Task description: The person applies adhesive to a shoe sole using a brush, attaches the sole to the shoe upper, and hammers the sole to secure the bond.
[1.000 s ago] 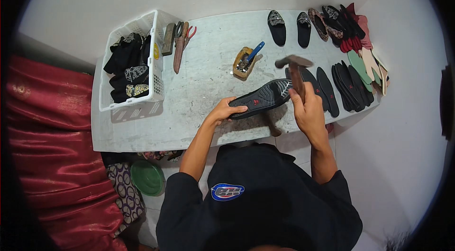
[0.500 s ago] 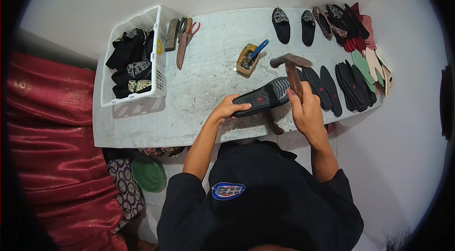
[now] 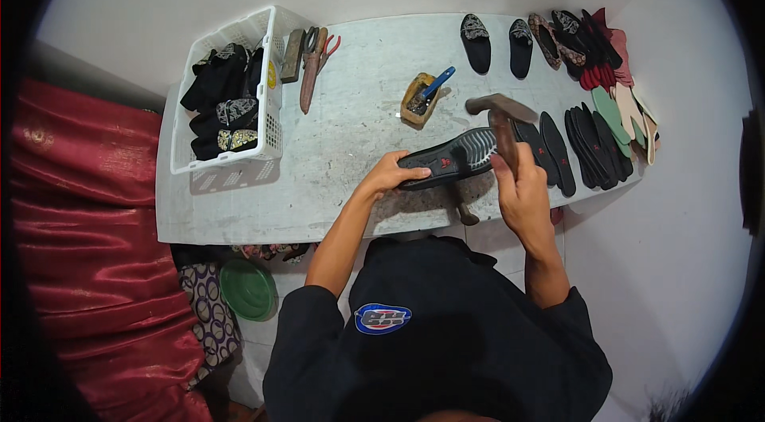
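My left hand (image 3: 390, 173) is closed round one end of a black shoe (image 3: 456, 160), thumb on top. The shoe is turned sole up, its grooved patch and small red mark showing. In my right hand (image 3: 522, 191) is a hammer (image 3: 504, 123), gripped by its wooden handle. The hammer's head is raised over the table beyond the shoe's right end, and the handle and hand partly hide that end. Below the shoe a dark metal piece with a rounded end (image 3: 468, 216) sticks out at the table's front edge; the rest of it is hidden.
On the white table (image 3: 335, 103) stand a basket of shoes (image 3: 275, 87), shears (image 3: 311, 75) and a glue tub (image 3: 416, 107) with a blue-handled brush (image 3: 438, 82). Several black soles (image 3: 590, 147), coloured insoles (image 3: 610, 113) and finished shoes (image 3: 476, 47) lie at the right.
The hammer and my right hand have shifted a little to the right. The shoe in my left hand has moved slightly right and its sole tilts more into view.
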Demonstrator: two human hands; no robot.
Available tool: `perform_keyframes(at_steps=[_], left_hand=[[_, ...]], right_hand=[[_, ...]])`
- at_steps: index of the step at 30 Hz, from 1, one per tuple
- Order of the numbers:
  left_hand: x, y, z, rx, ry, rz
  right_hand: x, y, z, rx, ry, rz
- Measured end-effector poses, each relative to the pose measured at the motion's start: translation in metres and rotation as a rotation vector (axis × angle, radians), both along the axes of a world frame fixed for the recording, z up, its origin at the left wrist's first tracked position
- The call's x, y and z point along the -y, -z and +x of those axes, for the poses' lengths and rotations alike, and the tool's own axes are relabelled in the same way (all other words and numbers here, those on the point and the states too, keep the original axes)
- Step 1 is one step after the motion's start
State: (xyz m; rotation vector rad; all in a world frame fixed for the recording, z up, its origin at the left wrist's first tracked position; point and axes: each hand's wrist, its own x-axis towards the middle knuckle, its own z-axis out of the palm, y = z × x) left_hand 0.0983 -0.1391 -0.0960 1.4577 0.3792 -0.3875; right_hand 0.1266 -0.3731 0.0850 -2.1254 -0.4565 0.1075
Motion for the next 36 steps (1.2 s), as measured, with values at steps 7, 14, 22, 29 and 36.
perform_keyframes(at_steps=[7,14,22,29,36], left_hand=[[0.018,-0.018,0.017,-0.025,0.042,-0.034],[0.024,-0.016,0.026,0.056,0.034,-0.016],[0.026,-0.024,0.03,0.029,0.07,-0.039],[0.039,-0.037,0.033,0.098,-0.018,0.067],[0.044,-0.017,0.046,0.115,0.046,0.102]], right_hand=[[0.022,0.08,-0.005,0.02,0.066,-0.282],[0.021,0.006,0.001,0.077,0.079,-0.02],[0.037,0.07,-0.01,-0.005,0.126,-0.276],[0.039,0.028,0.002,0.01,0.098,-0.112],[0.042,0.097,0.0,0.113,0.167,-0.202]])
